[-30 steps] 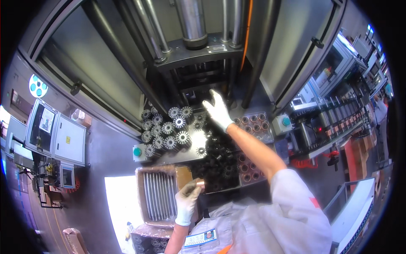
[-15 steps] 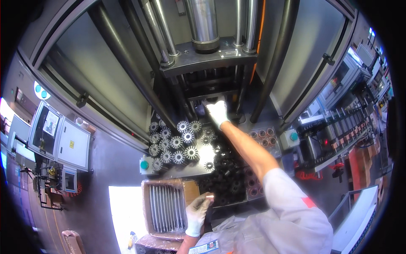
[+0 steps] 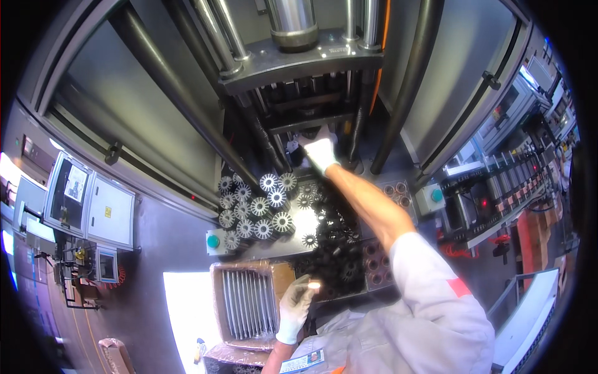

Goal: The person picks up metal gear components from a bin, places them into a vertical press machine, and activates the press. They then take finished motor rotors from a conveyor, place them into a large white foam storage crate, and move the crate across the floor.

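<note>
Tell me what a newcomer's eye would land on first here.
Probably the tall metal press at top centre, with the gloved right hand in the opening below its thick dark plate. Next, the cluster of silvery toothed cores left of centre. Then, at lower centre, the gloved left hand holding a small copper-coloured piece, just right of a box of metal rods.

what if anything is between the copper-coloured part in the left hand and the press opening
Slotted cores and a dark heap of parts lie between the copper-coloured part in the left hand and the press opening; the right hand itself blocks part of the opening.
</note>
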`<state>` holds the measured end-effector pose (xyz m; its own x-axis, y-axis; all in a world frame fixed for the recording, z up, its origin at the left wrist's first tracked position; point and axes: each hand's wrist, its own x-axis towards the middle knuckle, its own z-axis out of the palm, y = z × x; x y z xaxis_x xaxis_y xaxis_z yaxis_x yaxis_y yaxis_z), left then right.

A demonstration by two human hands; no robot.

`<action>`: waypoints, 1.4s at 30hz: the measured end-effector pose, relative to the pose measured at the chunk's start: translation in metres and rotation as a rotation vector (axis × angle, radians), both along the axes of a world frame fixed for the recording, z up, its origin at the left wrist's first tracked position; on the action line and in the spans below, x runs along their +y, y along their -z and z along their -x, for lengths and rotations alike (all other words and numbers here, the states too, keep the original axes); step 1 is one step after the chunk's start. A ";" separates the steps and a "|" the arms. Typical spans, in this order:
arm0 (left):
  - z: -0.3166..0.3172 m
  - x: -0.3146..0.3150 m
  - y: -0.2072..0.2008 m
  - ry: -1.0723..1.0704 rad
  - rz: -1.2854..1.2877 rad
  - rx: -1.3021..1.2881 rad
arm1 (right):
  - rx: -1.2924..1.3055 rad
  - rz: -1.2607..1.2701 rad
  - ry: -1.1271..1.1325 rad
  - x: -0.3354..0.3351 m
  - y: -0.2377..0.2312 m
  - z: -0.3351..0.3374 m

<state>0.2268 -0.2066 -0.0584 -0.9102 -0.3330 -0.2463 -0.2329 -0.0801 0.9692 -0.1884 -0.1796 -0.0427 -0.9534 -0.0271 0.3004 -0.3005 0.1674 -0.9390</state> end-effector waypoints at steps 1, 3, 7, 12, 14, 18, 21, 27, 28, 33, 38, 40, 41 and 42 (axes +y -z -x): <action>0.003 -0.002 -0.002 0.009 -0.015 0.003 | 0.002 -0.045 0.005 -0.001 -0.007 0.000; 0.007 -0.005 -0.005 0.012 -0.033 -0.006 | -0.004 -0.089 -0.090 0.002 -0.038 -0.004; 0.036 -0.008 -0.010 0.070 0.129 0.089 | -0.058 -0.110 -0.134 0.004 -0.042 0.005; 0.117 -0.025 -0.017 0.073 0.579 0.252 | -0.392 0.080 -0.337 0.017 -0.056 0.004; 0.149 -0.032 -0.024 0.074 0.686 0.212 | -0.221 0.093 -0.339 0.019 -0.041 0.003; 0.230 -0.034 -0.005 0.033 1.039 0.332 | -0.350 0.246 -0.701 0.084 -0.041 -0.043; 0.297 -0.033 -0.011 0.022 1.331 0.471 | -0.454 -0.193 -0.642 0.175 -0.034 -0.111; 0.383 -0.076 0.011 0.256 1.537 0.443 | -0.625 -0.879 -0.141 0.396 -0.069 -0.153; 0.389 -0.072 0.009 0.288 1.476 0.493 | -0.587 -0.936 0.086 0.431 -0.064 -0.144; 0.399 -0.056 -0.013 0.574 1.324 0.483 | -0.423 -1.294 0.553 0.588 -0.024 -0.068; 0.403 -0.070 -0.007 0.481 1.371 0.390 | -0.586 -1.367 0.453 0.613 -0.013 -0.033; 0.400 -0.068 -0.004 0.431 1.391 0.308 | -0.595 -1.342 0.421 0.621 -0.001 -0.032; 0.396 -0.067 0.000 0.390 1.258 0.252 | -0.594 -1.342 0.398 0.625 0.006 -0.036; 0.392 -0.069 0.002 0.331 1.131 0.195 | -0.577 -1.280 0.374 0.623 0.009 -0.036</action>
<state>-0.1654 -0.2759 -0.0605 -0.9822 -0.0147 0.1873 0.0770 0.8777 0.4730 -0.1522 0.4433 -0.0515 -0.9423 0.2951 -0.1583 0.3077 0.9495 -0.0619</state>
